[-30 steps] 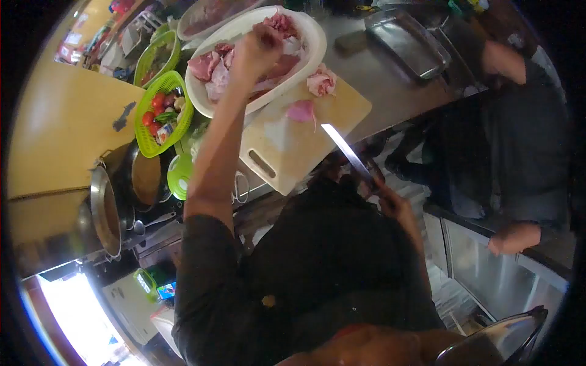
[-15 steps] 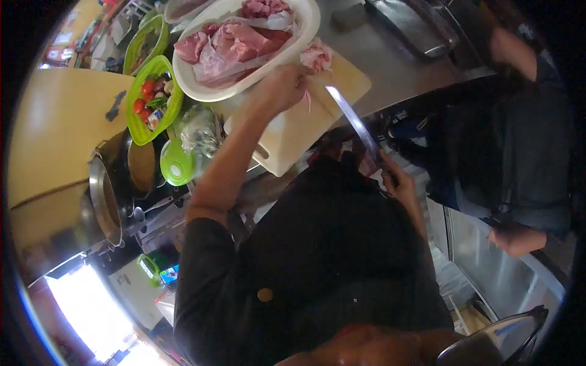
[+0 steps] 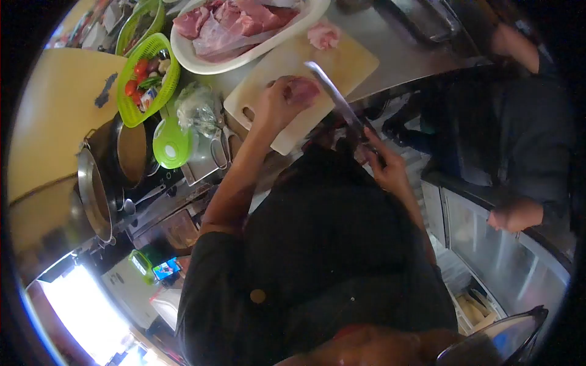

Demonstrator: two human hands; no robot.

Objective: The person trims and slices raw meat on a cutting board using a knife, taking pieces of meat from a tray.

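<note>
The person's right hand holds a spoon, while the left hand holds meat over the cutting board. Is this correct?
Not fully: in the head view, the right hand holds a knife, while the left hand holds meat over the cutting board.

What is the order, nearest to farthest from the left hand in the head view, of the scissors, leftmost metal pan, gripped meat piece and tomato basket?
1. Meat piece: in the left hand.
2. Scissors: image left, lower down.
3. Tomato basket: farther image left, higher up.
4. Metal pan: far image left.
</note>
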